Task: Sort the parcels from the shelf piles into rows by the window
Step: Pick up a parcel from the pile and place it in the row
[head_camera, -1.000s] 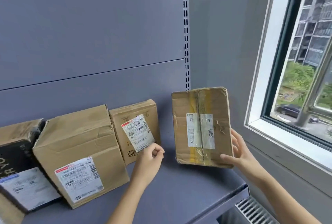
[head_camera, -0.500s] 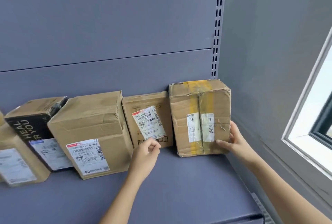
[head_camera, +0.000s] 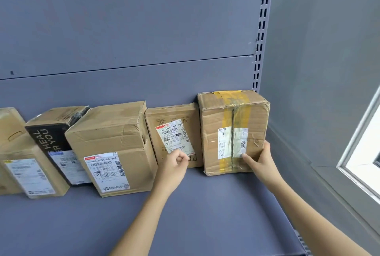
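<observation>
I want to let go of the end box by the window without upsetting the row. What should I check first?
1. Yellow-taped parcel seated flat on the shelf: ok.
2. Its back against the rear panel: cannot tell, hidden behind the box.
3. Closed up to the small flat parcel beside it: ok, no gap shows.
4. Right hand off the parcel: not ok, thumb on the front, fingers round the right side.
5. Left hand free of the flat parcel's label: cannot tell, curled fingers sit at its lower edge.

parcel (head_camera: 234, 132): brown, yellow-taped | box (head_camera: 49, 138): black, white lettering | shelf (head_camera: 205, 214): grey-blue
</observation>
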`<action>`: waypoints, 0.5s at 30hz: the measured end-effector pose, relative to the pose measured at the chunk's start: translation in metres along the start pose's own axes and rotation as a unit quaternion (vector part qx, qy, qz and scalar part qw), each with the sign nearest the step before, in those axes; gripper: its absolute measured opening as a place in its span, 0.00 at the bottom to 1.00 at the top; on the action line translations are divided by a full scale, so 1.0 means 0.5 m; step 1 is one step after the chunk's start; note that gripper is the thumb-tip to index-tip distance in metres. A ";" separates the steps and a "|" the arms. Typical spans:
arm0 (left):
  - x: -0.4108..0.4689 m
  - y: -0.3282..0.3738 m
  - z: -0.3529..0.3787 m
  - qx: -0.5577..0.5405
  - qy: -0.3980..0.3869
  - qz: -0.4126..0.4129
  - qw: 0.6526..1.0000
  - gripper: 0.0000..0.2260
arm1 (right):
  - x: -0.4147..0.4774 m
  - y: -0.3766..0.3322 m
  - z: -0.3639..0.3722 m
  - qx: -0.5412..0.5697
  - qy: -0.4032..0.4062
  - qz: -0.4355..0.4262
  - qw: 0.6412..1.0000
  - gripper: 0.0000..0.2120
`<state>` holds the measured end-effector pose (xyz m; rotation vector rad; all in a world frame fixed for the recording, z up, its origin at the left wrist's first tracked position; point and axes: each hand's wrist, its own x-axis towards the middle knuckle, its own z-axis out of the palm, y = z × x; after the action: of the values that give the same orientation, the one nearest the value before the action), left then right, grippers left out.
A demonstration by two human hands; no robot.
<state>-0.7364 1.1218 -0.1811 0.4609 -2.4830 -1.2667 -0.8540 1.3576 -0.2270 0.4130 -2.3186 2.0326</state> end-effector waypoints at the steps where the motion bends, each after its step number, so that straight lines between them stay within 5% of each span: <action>1: 0.002 0.005 0.004 0.001 -0.002 0.003 1.000 0.08 | 0.000 -0.001 0.002 -0.003 0.008 -0.004 1.000 0.25; 15: -0.023 0.015 -0.005 0.013 0.015 0.016 1.000 0.08 | -0.041 -0.030 0.004 -0.023 0.031 -0.053 0.998 0.34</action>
<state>-0.7260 1.1292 -0.1750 0.4416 -2.4744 -1.2091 -0.8308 1.3578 -0.2169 0.4534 -2.2508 1.9132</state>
